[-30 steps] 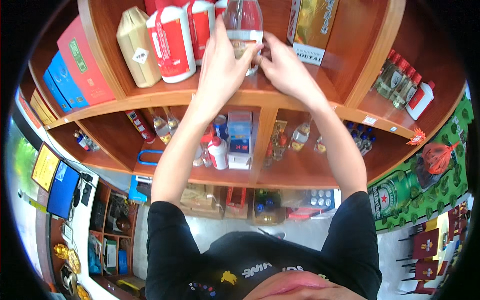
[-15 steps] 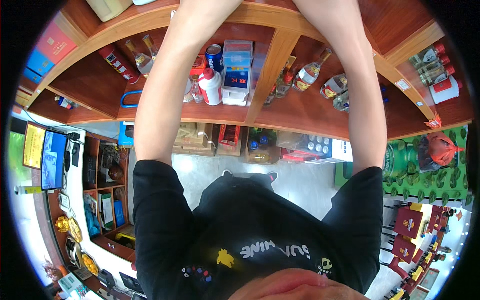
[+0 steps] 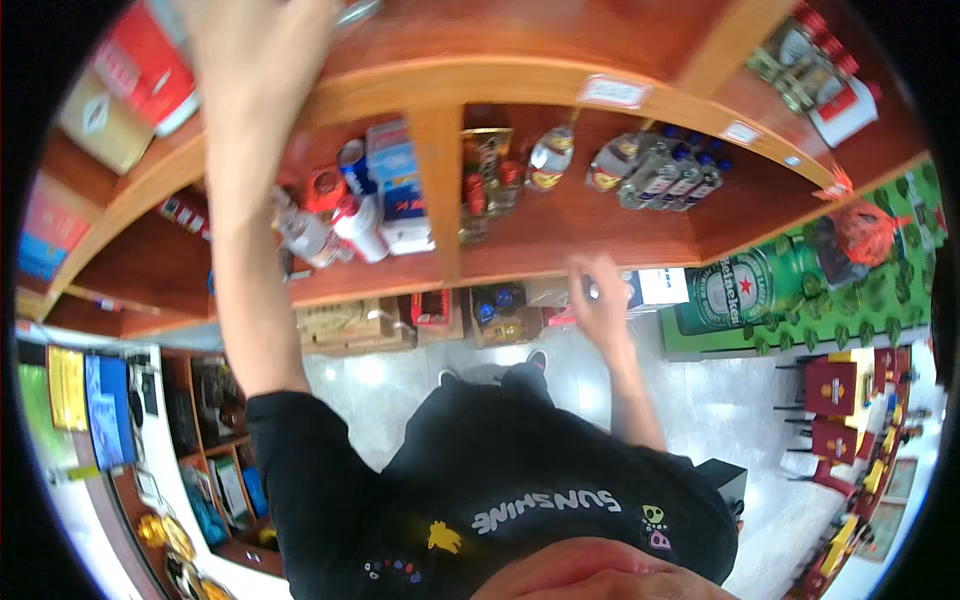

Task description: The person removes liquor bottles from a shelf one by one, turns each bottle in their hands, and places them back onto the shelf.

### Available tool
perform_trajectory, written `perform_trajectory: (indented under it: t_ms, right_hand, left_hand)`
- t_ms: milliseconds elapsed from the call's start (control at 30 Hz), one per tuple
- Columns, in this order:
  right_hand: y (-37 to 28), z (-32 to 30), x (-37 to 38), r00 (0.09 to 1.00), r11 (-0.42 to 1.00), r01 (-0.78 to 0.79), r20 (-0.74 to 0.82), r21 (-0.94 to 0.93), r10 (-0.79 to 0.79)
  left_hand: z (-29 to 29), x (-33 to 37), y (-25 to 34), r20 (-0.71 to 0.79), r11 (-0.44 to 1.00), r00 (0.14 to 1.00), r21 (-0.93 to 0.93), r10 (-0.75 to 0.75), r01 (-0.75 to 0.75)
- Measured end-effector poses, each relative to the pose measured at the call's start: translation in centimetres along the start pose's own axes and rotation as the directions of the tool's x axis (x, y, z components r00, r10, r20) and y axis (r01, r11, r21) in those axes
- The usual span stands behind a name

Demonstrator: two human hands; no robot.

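Observation:
My left hand (image 3: 262,35) is raised to the upper shelf at the top edge, smeared by motion and partly cut off. A shiny glass-like thing (image 3: 358,12) lies just right of it; I cannot see whether they touch. To its left stand a red box (image 3: 148,62) and a tan box (image 3: 106,120). My right hand (image 3: 602,305) is lowered in front of the lower shelf's edge, fingers bent and blurred. A small pale spot shows between its fingers, and I cannot make out what it is. Clear bottles (image 3: 550,158) stand behind it on the shelf.
Left of the wooden divider (image 3: 436,190) are a white bottle with a red cap (image 3: 358,226), a blue can (image 3: 354,166) and stacked small boxes (image 3: 402,205). Cartons (image 3: 345,326) sit on the floor under the shelves. A green leafy panel (image 3: 770,290) stands at the right.
My right hand has come down from the upper shelf to below the lower shelf's edge. My left arm stays raised, and the view has shifted to the right along the shelves.

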State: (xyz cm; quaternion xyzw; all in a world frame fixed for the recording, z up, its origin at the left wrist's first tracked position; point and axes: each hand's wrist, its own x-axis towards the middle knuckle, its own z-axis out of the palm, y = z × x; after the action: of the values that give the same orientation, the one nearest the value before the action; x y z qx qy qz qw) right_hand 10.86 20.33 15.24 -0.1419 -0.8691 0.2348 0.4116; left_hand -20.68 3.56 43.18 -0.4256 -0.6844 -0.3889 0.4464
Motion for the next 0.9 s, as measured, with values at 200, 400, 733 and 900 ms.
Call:
perform_trajectory:
  t_ms: [200,400,733,900]
  right_hand:
    - [6.0,-5.0,-8.8,0.953,0.951,-0.303,-0.027,-0.060,0.302]
    - [8.3,-13.2,-2.7,0.945,0.958,-0.281,-0.193,-0.061,0.265]
    - [7.8,-26.8,12.9,0.825,0.946,0.322,-0.502,0.040,-0.260]
    - [9.4,-30.4,22.6,0.847,0.956,0.293,-0.462,-0.010,-0.264]
  left_hand:
    - [1.9,-1.9,2.1,-0.103,0.969,0.972,-0.148,-0.213,0.197]
    - [1.6,-1.8,2.9,-0.152,0.952,0.957,-0.223,-0.246,0.209]
    - [4.0,-3.1,18.7,-0.384,0.854,0.806,-0.077,0.450,-0.514]
    - [10.1,0.3,31.0,-0.243,0.643,0.690,-0.249,0.682,-0.724]
